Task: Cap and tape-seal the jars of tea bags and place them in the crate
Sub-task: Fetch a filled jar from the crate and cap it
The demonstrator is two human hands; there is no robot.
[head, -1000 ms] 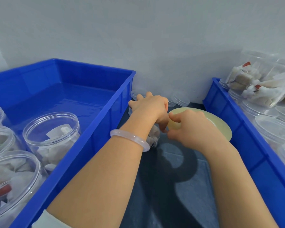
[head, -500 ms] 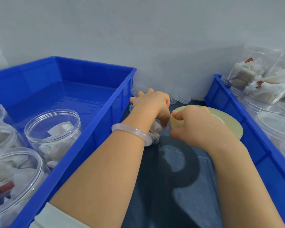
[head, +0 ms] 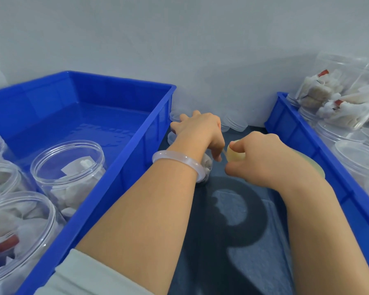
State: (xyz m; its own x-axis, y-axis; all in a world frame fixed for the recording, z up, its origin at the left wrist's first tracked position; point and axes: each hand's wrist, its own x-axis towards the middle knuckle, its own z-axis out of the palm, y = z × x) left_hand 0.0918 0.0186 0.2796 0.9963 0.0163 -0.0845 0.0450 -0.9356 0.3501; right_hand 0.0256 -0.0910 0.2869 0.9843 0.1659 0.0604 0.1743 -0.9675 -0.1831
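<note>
Evidently the left hand (head: 200, 133) is curling over the top of the jar (head: 208, 167), steadying it just beside the crate (head: 119, 167); the right hand (head: 268, 160) is gripping the tape roll (head: 232, 154), apparently feeding a strip toward the lid seam.

Bright, even light from above — crisp dark shadows below, wide-angle bowing at edges
</note>
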